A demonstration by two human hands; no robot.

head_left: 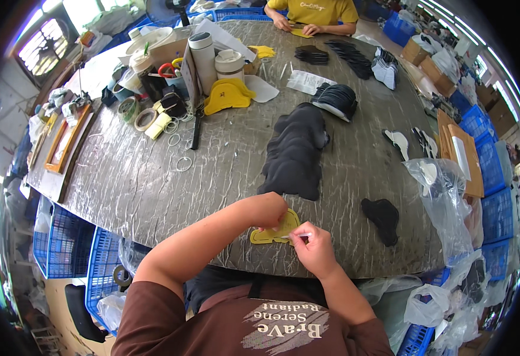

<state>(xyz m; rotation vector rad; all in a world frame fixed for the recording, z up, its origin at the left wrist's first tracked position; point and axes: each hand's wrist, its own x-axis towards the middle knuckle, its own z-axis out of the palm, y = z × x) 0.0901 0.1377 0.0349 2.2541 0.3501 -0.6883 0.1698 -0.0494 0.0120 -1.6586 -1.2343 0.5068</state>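
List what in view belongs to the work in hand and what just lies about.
Work in hand:
flat yellow shaped piece, under the left hand
slim white pen-like tool, pinched in the right hand
probably the overlapping black pieces

Seemingly lying about:
white cylindrical flask
tan ring-shaped tape roll
crumpled clear plastic bag

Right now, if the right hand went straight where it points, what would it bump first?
The right hand would probably meet the yellow piece under its white pen-like stick first, then the left hand just beyond; heights are hard to judge.
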